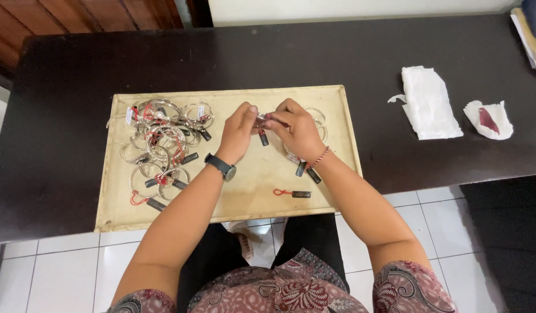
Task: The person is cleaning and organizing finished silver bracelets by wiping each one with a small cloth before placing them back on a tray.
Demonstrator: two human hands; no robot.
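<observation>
Where the two hands meet above the tray (337,116) on the desk (76,87), a small silver ring (261,117) sits pinched between both grips. The left hand (238,132) and right hand (297,128) each close fingertips on it, apparently; its black tag (264,139) hangs just below.

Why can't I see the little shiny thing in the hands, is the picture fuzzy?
Head view: light is soft and even, with hardly any shadows; the glossy dark wooden table shows a pale sheen; the small silver ring pinched between left hand and right hand looks tiny and slightly blurred.
</observation>
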